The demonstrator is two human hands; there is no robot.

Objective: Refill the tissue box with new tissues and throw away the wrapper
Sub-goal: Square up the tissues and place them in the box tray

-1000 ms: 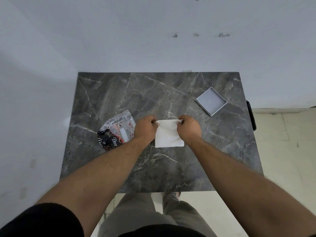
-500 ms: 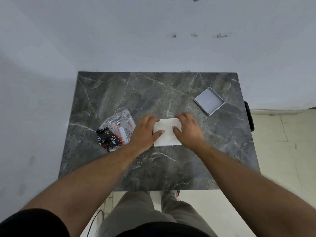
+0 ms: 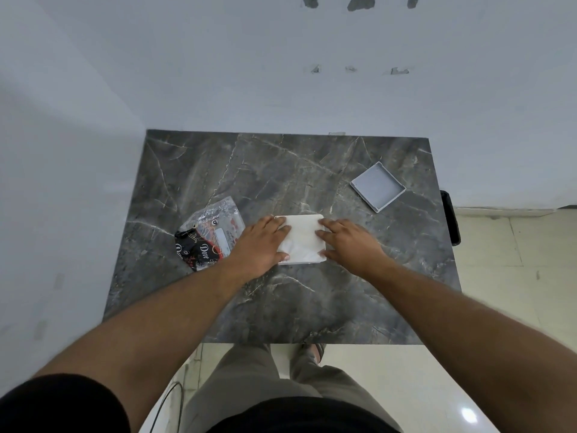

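A white square tissue box with rounded corners lies in the middle of the dark marble table, with white tissues showing inside it. My left hand rests flat on its left side, fingers stretched over the tissues. My right hand rests flat on its right side in the same way. Both thumbs sit at the box's near edge. The crumpled plastic wrapper, clear with black and red print, lies just left of my left hand.
A shallow grey square lid lies open side up at the table's right back. A dark object hangs off the table's right edge. Walls close off the back and left; tiled floor lies to the right.
A second ago both hands pinched a tissue by its top corners. They have since laid it down and now lie flat on the tissues in the box.
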